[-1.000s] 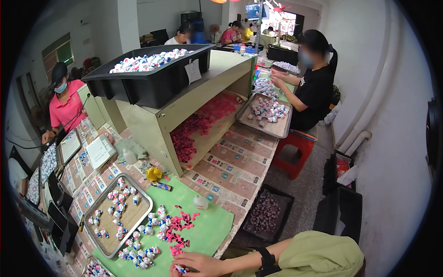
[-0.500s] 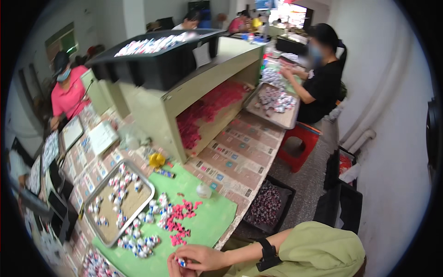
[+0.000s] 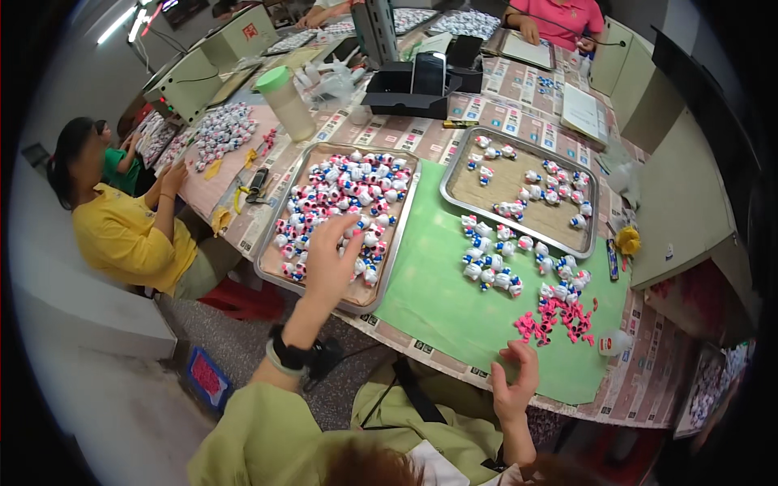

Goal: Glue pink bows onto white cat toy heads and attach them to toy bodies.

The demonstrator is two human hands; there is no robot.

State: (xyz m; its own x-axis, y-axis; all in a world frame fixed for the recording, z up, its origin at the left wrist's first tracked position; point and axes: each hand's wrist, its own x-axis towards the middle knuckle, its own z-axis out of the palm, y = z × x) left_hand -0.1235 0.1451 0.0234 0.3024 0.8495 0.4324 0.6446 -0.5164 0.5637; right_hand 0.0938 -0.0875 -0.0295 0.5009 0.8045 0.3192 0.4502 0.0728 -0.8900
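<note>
My left hand (image 3: 331,261) reaches over a metal tray (image 3: 387,290) heaped with small white, blue and pink figurines (image 3: 344,178). Its thumb and fingers are apart, with the fingertips close to the figurines; nothing shows firmly held. By the front edge of a green mat (image 3: 425,312), my right hand (image 3: 516,385) is open, fingers loosely bent and empty. Just beyond it lies a pile of small pink pieces (image 3: 555,322). White and blue figurines without much pink (image 3: 490,263) stand grouped behind that pile, and several more sit in a second metal tray (image 3: 478,190).
A small clear pot (image 3: 614,343) stands at the mat's right edge, near a yellow lump (image 3: 627,240). Farther back are a green-lidded bottle (image 3: 285,101) and a black box (image 3: 405,101). A person in yellow (image 3: 130,231) sits at left; a cabinet (image 3: 681,202) rises at right.
The view has swung left. My hands, earlier together around a small figurine at the mat's near edge, are now apart: the left over the figurine tray, the right by the mat edge.
</note>
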